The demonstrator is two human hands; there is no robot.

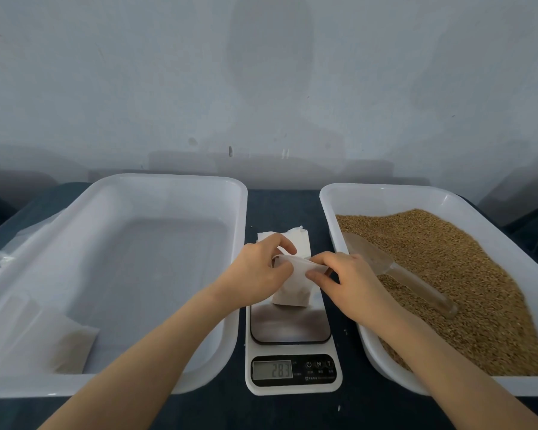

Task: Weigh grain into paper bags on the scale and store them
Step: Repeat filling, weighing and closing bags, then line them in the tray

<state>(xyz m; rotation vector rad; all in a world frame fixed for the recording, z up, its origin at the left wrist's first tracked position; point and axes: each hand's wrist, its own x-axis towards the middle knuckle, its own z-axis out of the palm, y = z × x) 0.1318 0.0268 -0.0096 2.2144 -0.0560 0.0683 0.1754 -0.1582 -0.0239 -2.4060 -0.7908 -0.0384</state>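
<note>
Item: paper bag [292,290], small and white, stood on the steel plate of the scale [289,328] at the plate's far end, between the two trays. Its closed bottom was set on the plate and its mouth was turned upward and somewhat away from the person. The long axis thus ran from plate to mouth, roughly upright; the exact lean could not be told. The top edge was drawn out from left to right between the hands. The left hand [258,274] was curled over the left end of that edge, its fingers [284,243] pinching the paper. The right hand [351,280] pinched the right end between thumb and forefinger. The hold was judged to serve either for closing and folding the mouth or for steadying the bag while the weight was read. The display [272,369] showed digits read as 283; no decimal point was legible. Scoop [385,262], clear plastic, was laid in the grain [454,259] of the right tray [333,193], handle toward the person, within reach of the right hand. Empty bags [297,238] were stacked on the dark surface [280,206] just behind the scale. The left tray [168,178] was judged to be the store: one filled bag [72,346] was laid flat in its near left corner.
</note>
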